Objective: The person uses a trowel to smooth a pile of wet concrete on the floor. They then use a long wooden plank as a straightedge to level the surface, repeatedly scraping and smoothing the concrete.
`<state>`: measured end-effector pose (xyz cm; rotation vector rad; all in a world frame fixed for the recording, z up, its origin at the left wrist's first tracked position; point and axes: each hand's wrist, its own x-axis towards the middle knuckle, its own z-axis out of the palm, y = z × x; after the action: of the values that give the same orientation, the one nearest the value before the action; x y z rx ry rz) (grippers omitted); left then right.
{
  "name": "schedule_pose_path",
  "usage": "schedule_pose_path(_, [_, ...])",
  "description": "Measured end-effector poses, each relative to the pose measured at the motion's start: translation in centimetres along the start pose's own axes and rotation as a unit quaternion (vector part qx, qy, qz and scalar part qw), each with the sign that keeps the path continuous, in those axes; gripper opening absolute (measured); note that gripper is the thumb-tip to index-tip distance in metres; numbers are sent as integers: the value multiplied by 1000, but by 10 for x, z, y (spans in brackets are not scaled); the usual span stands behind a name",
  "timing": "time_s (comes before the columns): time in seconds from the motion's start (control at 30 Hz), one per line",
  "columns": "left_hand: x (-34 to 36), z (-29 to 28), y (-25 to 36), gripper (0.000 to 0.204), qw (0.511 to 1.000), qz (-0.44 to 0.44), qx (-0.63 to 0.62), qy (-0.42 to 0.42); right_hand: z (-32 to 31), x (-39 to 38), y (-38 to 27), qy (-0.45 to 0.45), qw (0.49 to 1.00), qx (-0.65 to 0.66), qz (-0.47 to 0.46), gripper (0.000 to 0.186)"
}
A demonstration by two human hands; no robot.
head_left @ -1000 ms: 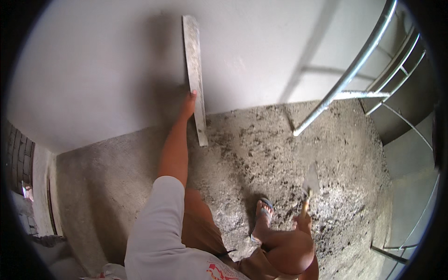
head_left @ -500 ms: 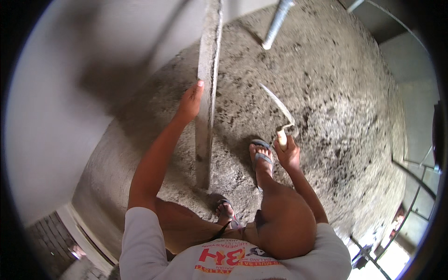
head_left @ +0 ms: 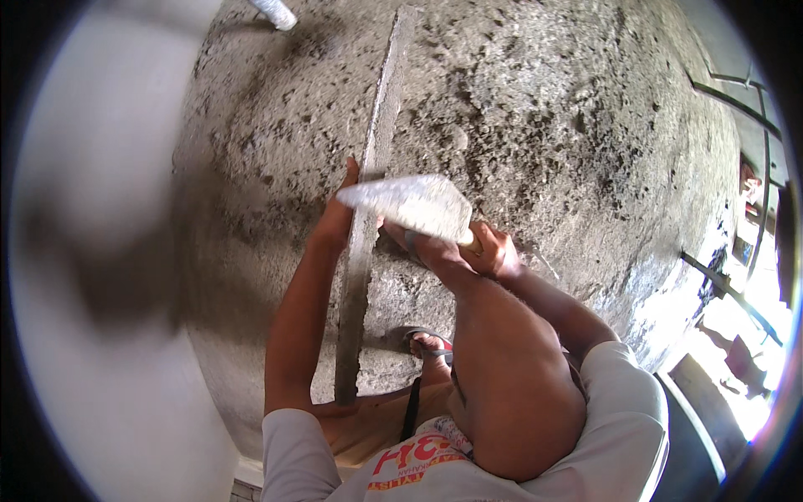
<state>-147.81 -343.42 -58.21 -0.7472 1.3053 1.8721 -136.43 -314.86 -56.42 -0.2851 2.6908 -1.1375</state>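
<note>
A long, narrow straightedge (head_left: 356, 301), grey and crusted with mortar along its edge, runs from near my lap to the far part of the rough floor. My left hand (head_left: 339, 211) grips it from the left side near its middle, thumb pointing away; part of the fingers is hidden. In my right hand (head_left: 497, 253) is a pointed trowel (head_left: 427, 207), held by its handle. The trowel's pale, smeared blade points left and passes above the straightedge, its tip close to my left hand. Whether blade and bar touch, I cannot tell.
My sandalled feet are on the rough, pitted cement floor (head_left: 544, 109), one partly behind the trowel. A pale wall (head_left: 92, 209) rises at left. A whitish pole (head_left: 274, 12) stands at the far left. Dark metal bars (head_left: 728, 293) line the bright right side.
The trowel has swung left, from above the floor at right to across the straightedge. The straightedge now lies nearer my lap, with my left hand still on it. My view has turned rightward.
</note>
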Motion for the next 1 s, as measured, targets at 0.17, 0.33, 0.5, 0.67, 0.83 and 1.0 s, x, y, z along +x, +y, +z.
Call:
schedule_pose_path(0.17, [36, 27, -1, 61, 936, -42, -236, -257, -8, -11, 10, -6, 997, -38, -60, 38])
schedule_pose_path(0.33, [51, 12, -10, 62, 941, -40, -224, -249, -10, -15, 11, -57, 996, -74, 5, 38])
schedule_pose_path(0.5, [42, -21, -8, 72, 978, -125, -153, -69, -7, 12, -2, -41, 997, -51, 48, 27])
schedule_pose_path(0.67, [9, 47, 2, 68, 992, -52, -89, -75, -14, 55, 51, 27, 990, -67, 120, 19])
schedule_pose_path(0.83, [0, 47, 6, 59, 996, -61, -54, -39, -38, 85, 41, 43, 995, -60, 72, 17])
schedule_pose_path(1.0, [-16, 72, 18, 71, 999, 48, 10, -8, -32, 6, 9, 9, 996, -71, -55, 15])
